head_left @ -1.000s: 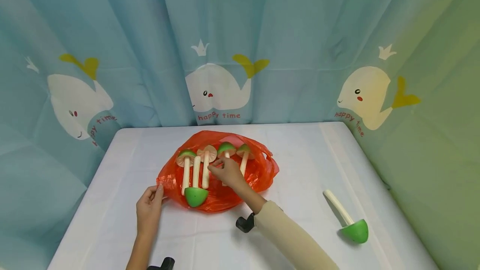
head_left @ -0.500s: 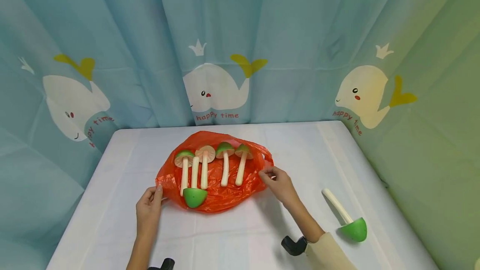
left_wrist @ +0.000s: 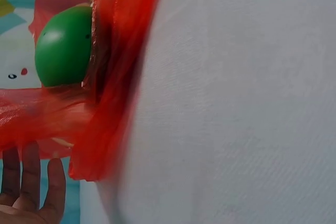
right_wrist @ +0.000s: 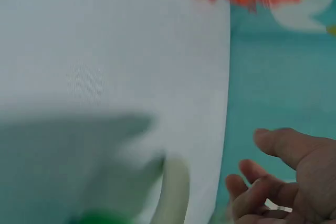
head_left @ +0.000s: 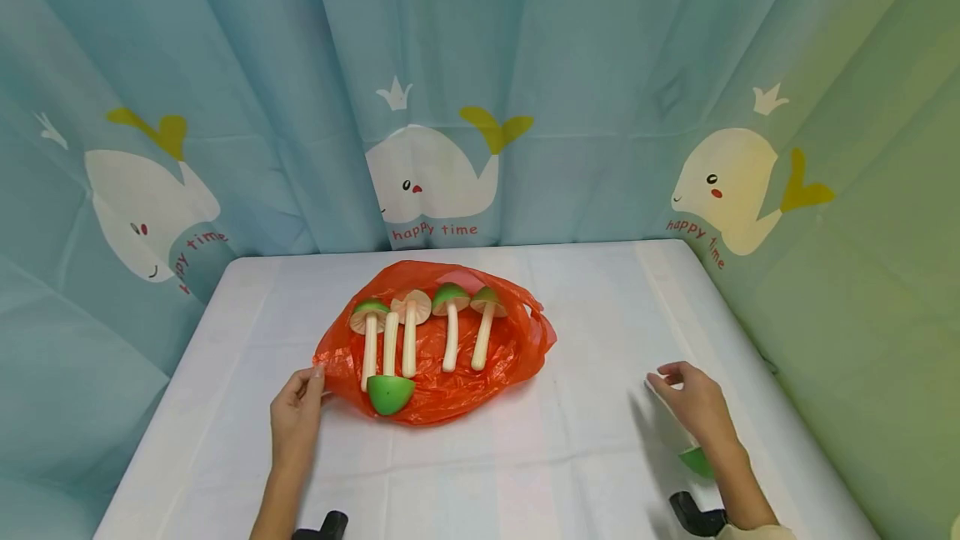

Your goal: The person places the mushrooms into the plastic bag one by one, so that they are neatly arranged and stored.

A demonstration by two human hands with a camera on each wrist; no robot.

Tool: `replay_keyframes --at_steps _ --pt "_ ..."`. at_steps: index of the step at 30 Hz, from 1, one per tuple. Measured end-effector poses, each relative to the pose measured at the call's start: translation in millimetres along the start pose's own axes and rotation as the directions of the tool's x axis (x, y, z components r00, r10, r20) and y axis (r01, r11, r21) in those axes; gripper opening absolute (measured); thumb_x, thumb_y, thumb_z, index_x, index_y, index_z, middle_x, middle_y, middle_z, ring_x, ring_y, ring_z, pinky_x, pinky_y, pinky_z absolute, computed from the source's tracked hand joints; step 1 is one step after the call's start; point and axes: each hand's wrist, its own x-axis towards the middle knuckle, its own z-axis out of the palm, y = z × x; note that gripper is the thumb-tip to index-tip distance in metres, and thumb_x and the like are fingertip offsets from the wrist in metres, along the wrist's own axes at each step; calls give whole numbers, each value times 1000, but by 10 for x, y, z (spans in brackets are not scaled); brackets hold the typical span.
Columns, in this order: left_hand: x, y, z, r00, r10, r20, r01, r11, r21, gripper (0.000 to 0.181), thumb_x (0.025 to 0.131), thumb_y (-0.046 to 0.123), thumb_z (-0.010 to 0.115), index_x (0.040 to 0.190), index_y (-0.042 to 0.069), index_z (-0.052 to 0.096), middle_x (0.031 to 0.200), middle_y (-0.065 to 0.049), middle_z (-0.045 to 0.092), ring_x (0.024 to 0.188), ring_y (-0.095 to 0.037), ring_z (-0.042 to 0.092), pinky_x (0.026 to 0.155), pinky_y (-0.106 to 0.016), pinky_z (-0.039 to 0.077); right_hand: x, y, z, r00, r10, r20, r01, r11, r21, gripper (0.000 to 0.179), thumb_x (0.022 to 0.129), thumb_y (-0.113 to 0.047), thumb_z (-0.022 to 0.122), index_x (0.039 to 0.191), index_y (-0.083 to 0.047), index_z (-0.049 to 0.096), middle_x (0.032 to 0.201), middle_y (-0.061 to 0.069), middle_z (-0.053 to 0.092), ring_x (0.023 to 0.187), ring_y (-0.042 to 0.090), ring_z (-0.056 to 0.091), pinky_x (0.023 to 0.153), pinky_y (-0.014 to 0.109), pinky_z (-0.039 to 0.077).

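A red plastic bag (head_left: 450, 398) lies spread on the table, with several toy mushrooms on it. One has its green cap (head_left: 390, 395) toward the front; the others, such as the right one (head_left: 483, 340), point their caps to the back. My left hand (head_left: 296, 419) pinches the bag's left edge between thumb and fingers. In the left wrist view its fingers (left_wrist: 31, 177) show below the red film. Over at the right, my right hand (head_left: 696, 402) hovers above a lone mushroom (head_left: 696, 462), partly hiding it. Thumb and fingers are apart, holding nothing; the pale stem (right_wrist: 174, 190) lies beside them.
A white cloth covers the table (head_left: 585, 407). Behind it and along the sides hangs a blue-green curtain (head_left: 600, 90) printed with whales. Black wrist mounts (head_left: 696, 515) sit on both forearms.
My right hand has left the mushrooms on the bag and swung right, past the bag's right edge, to the lone mushroom. My left hand stays at the bag's left edge.
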Motion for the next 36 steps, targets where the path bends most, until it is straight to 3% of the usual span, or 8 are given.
replay_keyframes --at_steps 4,9,18,28,32,36 --pt "14 6 -6 1000 24 3 -24 1000 -18 29 97 22 53 102 -6 61 88 6 63 81 -5 61 73 -16 52 -36 186 -125 997 35 64 -30 996 -80 38 92 -26 60 105 10 59 93 19 63 85 35 57 67 42 46" --pt "32 2 -10 1000 26 -2 -26 999 -42 27 97 17 53 102 -9 61 86 8 63 79 -4 61 72 -16 52 2 284 -128 993 -7 115 20 993 -114 36 90 -23 62 103 10 59 91 20 62 84 36 58 66 43 48" --pt "44 -39 2 1000 23 3 -23 999 -44 25 97 15 53 102 -9 62 85 8 63 79 -4 61 72 -17 53 23 342 -60 988 51 143 -33 991 -126 30 86 -12 63 102 12 57 91 25 60 78 32 58 62 43 49" --pt "39 19 0 999 41 16 -41 999 -6 28 98 18 53 101 -8 61 84 10 62 78 -2 61 72 -16 52 30 332 -38 970 83 230 -54 990 -133 28 87 -18 64 95 9 61 86 17 64 71 23 58 57 38 48" --pt "37 8 3 999 34 17 -34 999 12 28 98 20 52 102 -7 61 85 9 62 78 -1 61 72 -16 52 26 335 -61 968 77 241 -56 994 -92 29 87 -19 64 94 9 60 86 16 64 71 23 58 57 37 49" --pt "35 -13 4 999 30 17 -30 1000 5 28 98 19 53 103 -7 62 84 8 63 77 -1 61 71 -16 52 26 296 -88 970 79 229 -84 996 15 37 90 -26 62 100 9 59 89 14 63 77 24 58 62 35 50"
